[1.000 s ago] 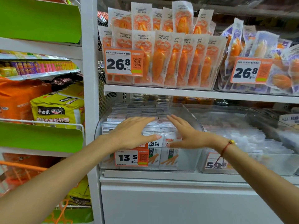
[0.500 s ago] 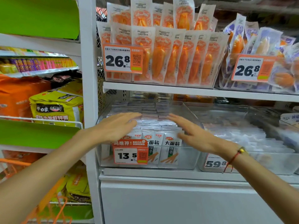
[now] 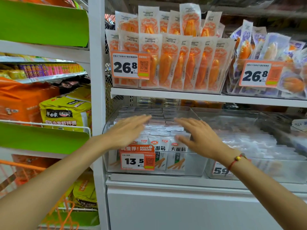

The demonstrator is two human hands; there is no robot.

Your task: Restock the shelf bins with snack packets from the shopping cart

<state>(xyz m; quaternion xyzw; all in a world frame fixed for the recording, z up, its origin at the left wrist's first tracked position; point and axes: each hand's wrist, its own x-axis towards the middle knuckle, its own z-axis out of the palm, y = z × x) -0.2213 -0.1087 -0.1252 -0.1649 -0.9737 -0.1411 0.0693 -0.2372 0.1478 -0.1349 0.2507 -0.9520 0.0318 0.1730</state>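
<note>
A clear plastic bin [image 3: 198, 165] on the lower shelf holds rows of small white snack packets [image 3: 159, 130] standing upright, with a 13.5 price tag on its front. My left hand [image 3: 127, 131] lies flat with straight fingers over the packets on the left side of the bin. On the right side, my right hand [image 3: 197, 135] is spread flat over the packets, a red string bracelet at its wrist. Neither hand holds a packet. Motion blur hides whether the palms touch the packet tops.
Orange packets fill a bin [image 3: 167, 63] on the shelf above. A second clear bin [image 3: 282, 170] stands right of mine. Orange cart wire [image 3: 63, 211] shows at lower left, below green shelf dividers [image 3: 41, 138] and yellow noodle bags [image 3: 66, 113].
Both hands have slid apart, from close together at the middle of the packets toward the bin's two sides. The view has shifted slightly.
</note>
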